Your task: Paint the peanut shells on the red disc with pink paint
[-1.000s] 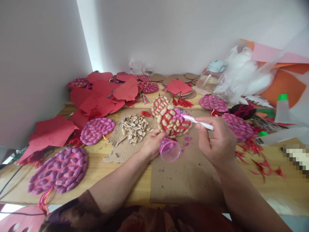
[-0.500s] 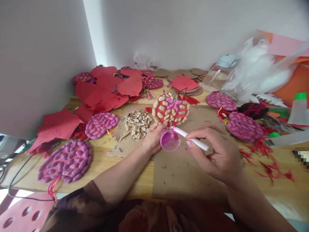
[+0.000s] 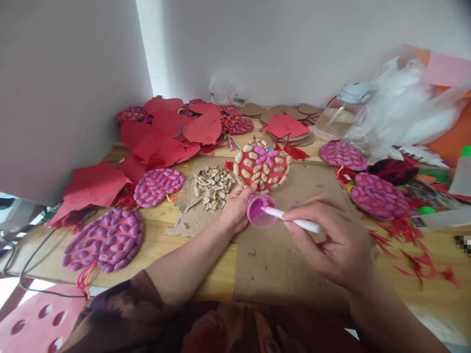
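Observation:
My right hand (image 3: pixel 331 242) pinches a white brush (image 3: pixel 294 220) whose tip dips into a small clear cup of pink paint (image 3: pixel 260 211). My left hand (image 3: pixel 235 208) holds that cup tilted toward me, thumb on its rim. Just beyond the cup lies a round red disc covered with peanut shells (image 3: pixel 262 168); a few shells near its middle are painted pink. All of this rests on a brown cardboard sheet (image 3: pixel 287 264) over the wooden table (image 3: pixel 184 264).
A pile of loose peanut shells (image 3: pixel 214 184) lies left of the disc. Finished purple-pink shell discs (image 3: pixel 105 240) (image 3: pixel 379 196) sit left and right. Red paper cut-outs (image 3: pixel 165 139) are heaped at back left. A glass jar (image 3: pixel 338 115), white plastic bags and red scraps (image 3: pixel 412 245) crowd the right.
My right hand drew the brush back from the shell disc and lowered its tip into the paint cup. The left hand kept hold of the cup. The view shifted slightly.

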A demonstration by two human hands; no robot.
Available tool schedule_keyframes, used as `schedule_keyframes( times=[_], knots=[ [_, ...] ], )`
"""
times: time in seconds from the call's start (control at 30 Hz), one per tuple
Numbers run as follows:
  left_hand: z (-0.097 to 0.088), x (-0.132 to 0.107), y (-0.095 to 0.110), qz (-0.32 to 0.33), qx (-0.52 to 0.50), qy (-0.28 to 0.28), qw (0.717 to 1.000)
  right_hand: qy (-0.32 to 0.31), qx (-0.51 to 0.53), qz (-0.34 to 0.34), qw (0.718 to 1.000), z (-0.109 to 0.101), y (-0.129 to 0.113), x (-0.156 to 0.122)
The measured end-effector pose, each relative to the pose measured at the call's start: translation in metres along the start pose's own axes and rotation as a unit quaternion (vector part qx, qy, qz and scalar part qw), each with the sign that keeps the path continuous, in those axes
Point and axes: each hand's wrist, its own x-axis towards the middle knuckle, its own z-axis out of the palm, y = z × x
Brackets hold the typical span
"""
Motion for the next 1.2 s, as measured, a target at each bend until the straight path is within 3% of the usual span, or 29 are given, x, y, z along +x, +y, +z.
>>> schedule_keyframes(
  times=[0.1,0.23,0.37,0.9,1.2],
  knots=[
    [0.003,-0.002,0.001,0.007,0.008,0.009,1.000,-0.046,0.022,-0.024,0.998,0.014,0.002,0.002],
    [0.004,-0.002,0.001,0.010,0.006,0.002,1.000,-0.025,0.032,-0.017,0.999,0.026,0.003,0.003],
    [0.004,-0.002,0.000,0.011,0.009,-0.006,1.000,-0.015,0.039,0.013,0.999,0.027,0.002,0.002],
    [0.001,-0.003,-0.004,0.025,0.003,-0.024,0.999,-0.038,0.001,-0.053,0.998,0.039,0.006,-0.003],
    [0.004,-0.003,-0.001,0.015,-0.017,-0.034,0.999,-0.033,0.034,-0.048,0.998,0.029,0.003,0.001]
  ],
)
